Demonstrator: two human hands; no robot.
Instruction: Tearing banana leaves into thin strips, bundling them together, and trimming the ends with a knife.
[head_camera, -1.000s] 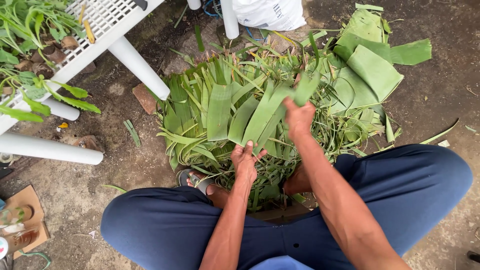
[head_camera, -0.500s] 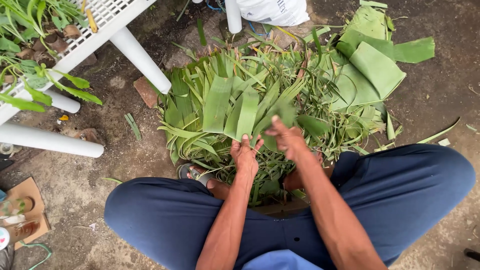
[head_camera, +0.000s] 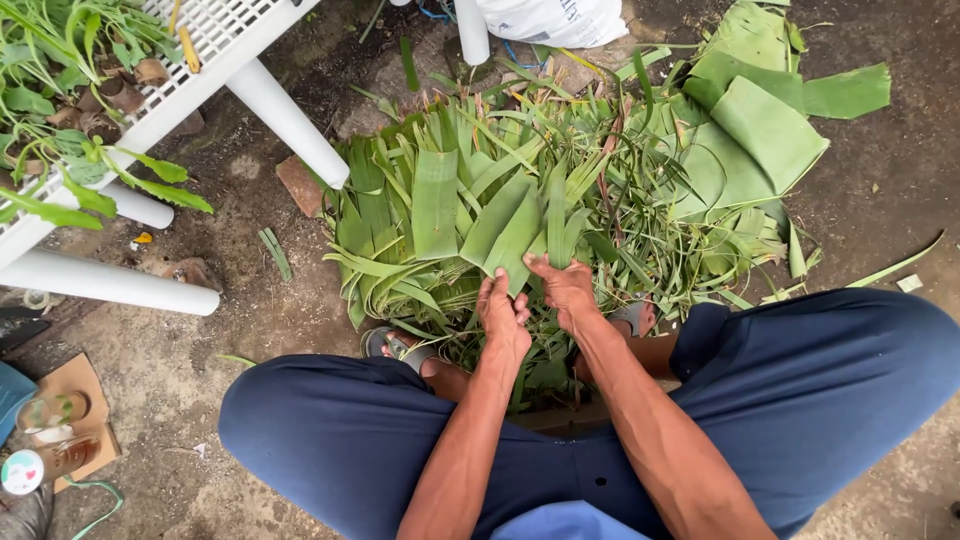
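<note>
I squat over a heap of cut green leaf strips (head_camera: 440, 215) on the ground. My left hand (head_camera: 505, 312) and my right hand (head_camera: 563, 285) sit close together at the near edge of the heap. Both grip the lower end of a bunch of long leaf strips (head_camera: 525, 225) that fans away from me. My knees in dark blue trousers (head_camera: 330, 430) flank the heap, and a sandalled foot (head_camera: 392, 345) shows under the leaves.
Broad folded banana leaf pieces (head_camera: 765, 135) lie at the far right. A white plastic table (head_camera: 215, 40) with round legs stands at the left, plants (head_camera: 60, 120) beside it. A white bag (head_camera: 555, 18) is at the top. Cardboard with small jars (head_camera: 55, 420) lies at the lower left.
My right hand pulled back from the far leaves toward my body and met the left hand. Both now hold the same bunch of strips.
</note>
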